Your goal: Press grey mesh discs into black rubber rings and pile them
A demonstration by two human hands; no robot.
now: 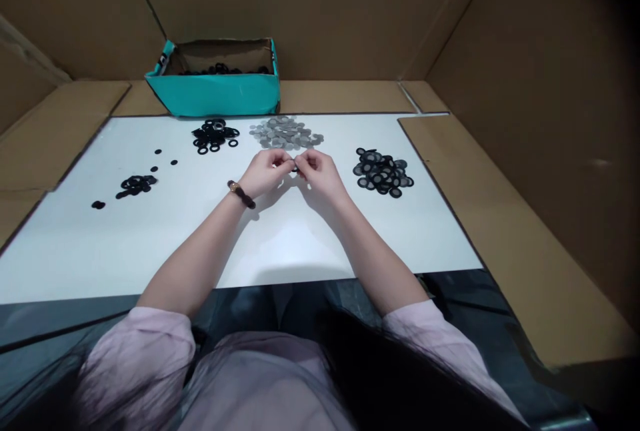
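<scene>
My left hand (267,173) and my right hand (320,174) meet above the middle of the white sheet (150,244), fingertips pinched together on one small black ring (295,168) held between them. Just beyond the fingers lies a heap of grey discs (286,132). To the right sits a pile of black rings with grey centres (383,173). A pile of plain black rings (215,134) lies at the back left. A dark bead bracelet (241,194) circles my left wrist.
A teal box (220,92) holding more black rings stands at the back. A smaller black heap (135,184) and scattered black bits (98,205) lie at the left. Cardboard walls (540,117) close in the back and right.
</scene>
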